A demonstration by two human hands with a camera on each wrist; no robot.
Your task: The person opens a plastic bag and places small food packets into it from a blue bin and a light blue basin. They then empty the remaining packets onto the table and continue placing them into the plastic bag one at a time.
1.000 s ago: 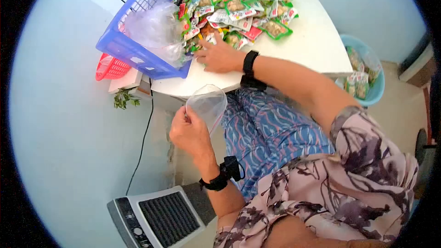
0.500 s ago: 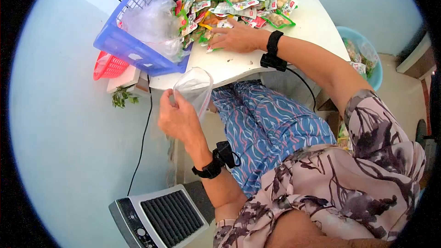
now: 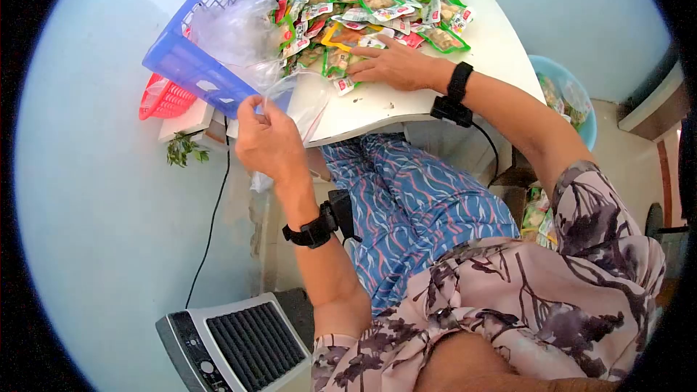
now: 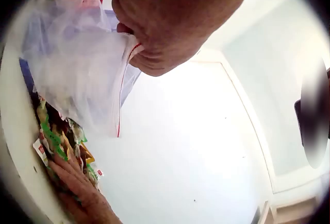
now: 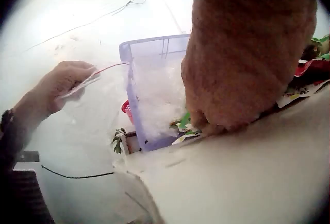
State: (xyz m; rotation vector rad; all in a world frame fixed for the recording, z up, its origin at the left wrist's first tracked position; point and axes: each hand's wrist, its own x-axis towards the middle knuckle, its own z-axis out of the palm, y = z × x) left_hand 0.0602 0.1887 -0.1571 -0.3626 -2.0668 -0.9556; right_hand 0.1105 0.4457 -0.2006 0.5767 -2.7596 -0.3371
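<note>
- Table [image 3: 501, 65]: in front of me.
- Basket [image 3: 174, 54]: on its left side.
- Packets [image 3: 377, 1]: heaped on the table beside the basket.
- Bag [image 3: 308, 105]: clear, near the table's front edge, pinched in my left hand [image 3: 272, 141].
- My right hand [image 3: 399, 69]: fingers outstretched, touching the nearest packets.

Pale blue wall [image 3: 94, 152] is filling left side; white table [image 3: 501, 43] is standing near it. 1 black cord [image 3: 217, 210] is hanging above grey louvred appliance [image 3: 254, 341]. Beige floor [image 3: 621, 163] is showing at far right.
</note>
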